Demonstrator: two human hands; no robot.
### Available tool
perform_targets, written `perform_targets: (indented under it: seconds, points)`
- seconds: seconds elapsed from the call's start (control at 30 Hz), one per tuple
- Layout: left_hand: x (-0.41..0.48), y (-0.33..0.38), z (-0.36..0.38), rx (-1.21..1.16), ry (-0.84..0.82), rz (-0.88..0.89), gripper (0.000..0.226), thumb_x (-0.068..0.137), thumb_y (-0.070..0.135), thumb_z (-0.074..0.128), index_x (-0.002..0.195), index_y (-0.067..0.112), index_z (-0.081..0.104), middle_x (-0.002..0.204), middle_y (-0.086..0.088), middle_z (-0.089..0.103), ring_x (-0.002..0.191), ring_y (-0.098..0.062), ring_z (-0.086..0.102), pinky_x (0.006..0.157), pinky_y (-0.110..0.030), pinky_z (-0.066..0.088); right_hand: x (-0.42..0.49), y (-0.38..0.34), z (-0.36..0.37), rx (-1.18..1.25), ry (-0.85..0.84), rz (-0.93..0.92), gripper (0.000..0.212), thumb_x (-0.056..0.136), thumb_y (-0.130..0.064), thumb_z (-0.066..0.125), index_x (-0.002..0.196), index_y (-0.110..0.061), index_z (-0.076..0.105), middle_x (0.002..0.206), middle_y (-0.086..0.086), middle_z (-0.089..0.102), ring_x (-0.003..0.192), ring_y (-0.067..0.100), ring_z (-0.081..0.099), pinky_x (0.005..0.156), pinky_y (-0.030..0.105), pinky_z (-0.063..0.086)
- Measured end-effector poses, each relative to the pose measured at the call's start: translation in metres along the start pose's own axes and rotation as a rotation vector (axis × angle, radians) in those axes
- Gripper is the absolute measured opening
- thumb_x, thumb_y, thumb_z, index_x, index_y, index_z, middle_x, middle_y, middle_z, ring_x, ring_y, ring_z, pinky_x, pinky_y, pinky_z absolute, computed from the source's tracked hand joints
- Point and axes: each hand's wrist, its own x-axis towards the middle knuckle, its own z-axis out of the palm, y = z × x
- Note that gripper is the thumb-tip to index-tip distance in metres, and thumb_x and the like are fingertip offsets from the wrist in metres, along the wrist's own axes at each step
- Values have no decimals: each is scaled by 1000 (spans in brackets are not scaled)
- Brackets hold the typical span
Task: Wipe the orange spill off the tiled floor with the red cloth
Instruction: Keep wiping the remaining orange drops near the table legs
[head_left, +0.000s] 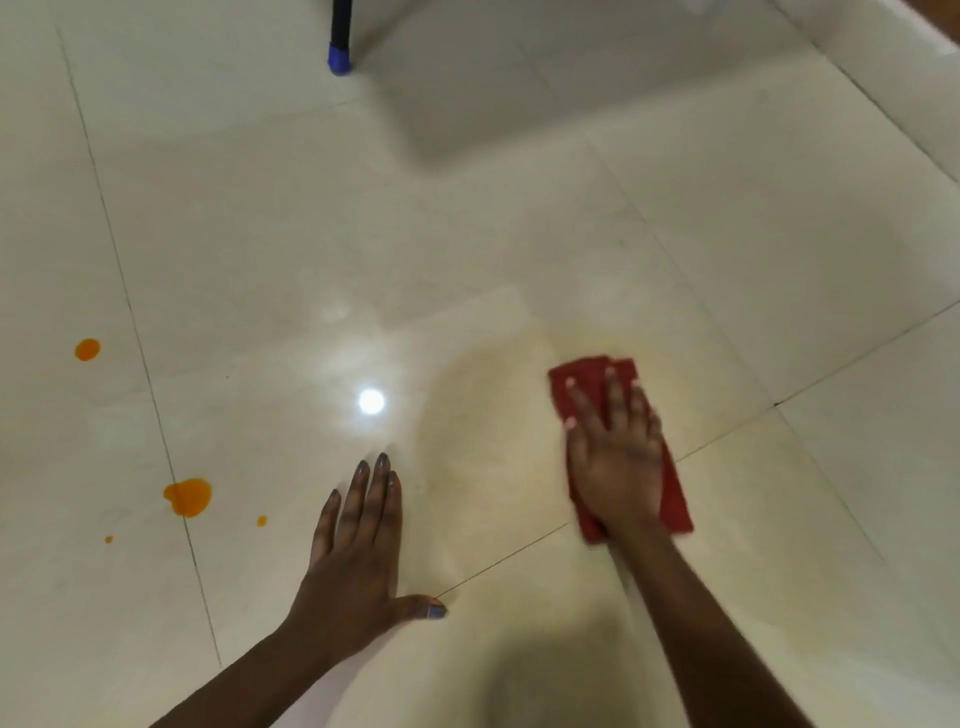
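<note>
Lying folded and dark red, red cloth (587, 379) under flat right hand (618, 457).

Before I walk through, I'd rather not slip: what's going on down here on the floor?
A person is wiping up an orange spill. Their right hand presses the red cloth flat on the tiled floor, over a faint yellowish film. The left hand lies flat on the floor, holding nothing. Off to the left, several orange drops, the largest on a grout line, have not been wiped yet, so the job is not done.
</note>
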Motion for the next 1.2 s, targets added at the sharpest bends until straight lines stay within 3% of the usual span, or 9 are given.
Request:
perform_targets:
  seconds: [0.1,0.3,0.4,0.53,0.7,0.8,0.93,1.1,1.2]
  points:
    - [1,1,-1,3,-13,8,127,60,93,29,139,-8,33,152,-21,21,146,-26,-8,111,-44,5,70,-36,-4,38,-4,71,51,98,-42,26,147,-39,13,158,8,9,144,32,6,115,50,11]
    - [-8,-1,-9,-28,90,41,129,58,85,51,146,0,8,155,-16,-1,144,-36,-4,112,-34,-11,-24,-129,24,33,-5,-403,51,95,-41,30,145,-39,23,157,7,18,143,33,13,115,52,15]
    - [-27,-15,-13,0,72,43,131,49,84,58,141,-6,32,151,-22,25,140,-39,22,112,-35,2,-53,-78,21,17,60,-251,51,91,-39,37,142,-38,33,152,9,31,139,35,28,110,53,29]
    - [-47,-31,-9,-62,108,41,122,58,77,61,142,-5,29,152,-21,23,143,-34,15,112,-35,1,-16,-99,16,44,5,39,52,97,-41,28,147,-38,15,158,9,10,144,33,6,115,50,12]
    - [-73,-55,-3,-61,29,29,113,72,83,33,144,-3,26,153,-20,22,143,-27,4,113,-35,1,-93,-155,33,12,5,-398,52,93,-42,34,144,-38,25,154,9,25,141,36,21,111,53,23]
    - [-92,-76,0,-85,25,-49,114,72,85,31,143,-4,28,153,-21,22,143,-28,8,114,-35,1,-98,-123,31,21,30,-291,52,90,-41,37,142,-39,32,152,9,31,138,36,29,109,53,29]
    - [-94,-80,1,-83,21,-79,117,68,85,33,141,-7,31,152,-22,24,142,-35,21,113,-36,2,-44,-148,23,55,-54,2,52,97,-44,29,147,-41,13,159,7,8,145,32,2,115,50,9]
    - [-114,-101,3,-183,139,-196,115,69,79,46,145,-3,20,155,-18,11,143,-36,12,118,-47,10,-109,-207,31,22,-96,-385,53,96,-41,36,146,-40,19,157,6,14,144,34,11,113,50,13]
    - [-137,-130,1,-234,140,-313,124,64,80,53,146,2,2,155,-13,-7,145,-34,-2,117,-49,7,-138,-183,29,-2,-160,-241,52,97,-46,21,143,-43,-4,157,5,1,145,32,4,116,47,9]
